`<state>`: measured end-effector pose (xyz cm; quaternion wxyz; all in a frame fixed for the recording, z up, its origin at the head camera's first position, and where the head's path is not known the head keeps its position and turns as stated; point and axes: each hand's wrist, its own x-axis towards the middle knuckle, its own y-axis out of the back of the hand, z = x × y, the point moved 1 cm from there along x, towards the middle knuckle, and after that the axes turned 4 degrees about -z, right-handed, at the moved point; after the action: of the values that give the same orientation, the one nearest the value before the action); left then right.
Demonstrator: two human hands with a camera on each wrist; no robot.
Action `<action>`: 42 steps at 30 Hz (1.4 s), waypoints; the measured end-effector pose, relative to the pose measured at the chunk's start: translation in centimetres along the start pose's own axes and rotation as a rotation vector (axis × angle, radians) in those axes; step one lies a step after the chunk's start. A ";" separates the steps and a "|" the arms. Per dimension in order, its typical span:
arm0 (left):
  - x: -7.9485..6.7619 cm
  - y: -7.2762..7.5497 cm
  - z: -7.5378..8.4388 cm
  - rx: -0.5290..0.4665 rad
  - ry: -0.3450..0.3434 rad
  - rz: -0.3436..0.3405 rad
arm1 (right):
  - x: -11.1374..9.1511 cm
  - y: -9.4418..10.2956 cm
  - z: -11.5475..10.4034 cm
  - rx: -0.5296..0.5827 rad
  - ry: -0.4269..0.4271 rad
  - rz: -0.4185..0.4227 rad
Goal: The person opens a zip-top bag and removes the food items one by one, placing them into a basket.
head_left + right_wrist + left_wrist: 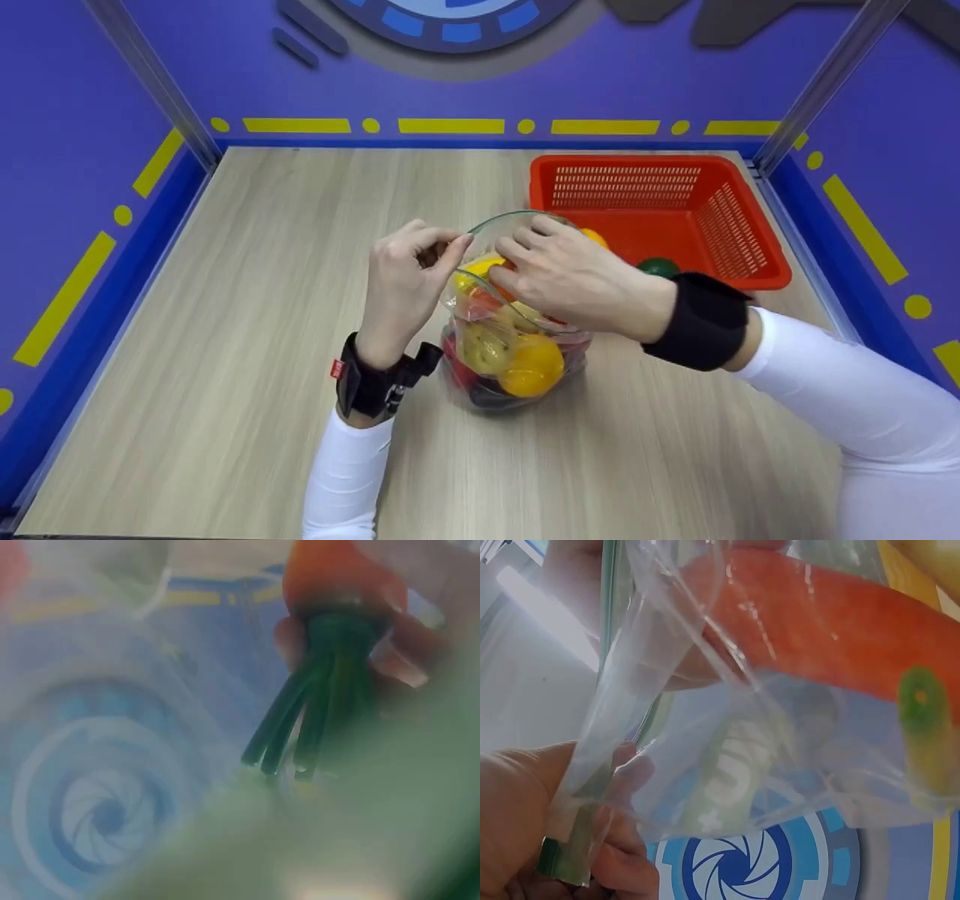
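Note:
A clear zip bag (480,315) packed with toy-like produce stands upright on the table, its mouth spread wide. My left hand (405,285) pinches the bag's left rim between thumb and fingers; the green zip strip (609,607) shows in the left wrist view. My right hand (577,277) reaches into the mouth, fingers curled round a carrot (337,585) with green stalks. The carrot's orange body (817,622) shows through the plastic. A banana (474,268) lies near the top; an orange (532,366) and a pale yellow-green fruit (485,346) press against the bag's front.
A red plastic basket (772,262) stands at the back right, just beyond the right forearm. Inside it lies a dark green item (658,268); something orange (595,238) peeks out behind my right hand. Purple panels (465,97) border the wooden table (262,300).

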<state>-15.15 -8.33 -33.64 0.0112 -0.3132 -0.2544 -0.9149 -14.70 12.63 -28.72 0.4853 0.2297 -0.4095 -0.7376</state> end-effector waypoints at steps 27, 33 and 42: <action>0.0 0.2 -0.1 -0.003 0.021 0.009 | -11.5 -0.7 12.2 0.802 -0.474 0.046; 0.1 0.2 -0.1 0.000 0.030 0.005 | -12.1 -6.1 14.6 0.873 -0.621 -0.139; 0.1 0.3 0.0 -0.003 0.032 0.003 | -11.7 -14.8 16.3 0.890 -0.710 -0.375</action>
<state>-15.23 -8.56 -33.46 0.0163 -0.2990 -0.2524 -0.9201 -29.54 32.32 -32.56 0.0375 0.2187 -0.7686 -0.6000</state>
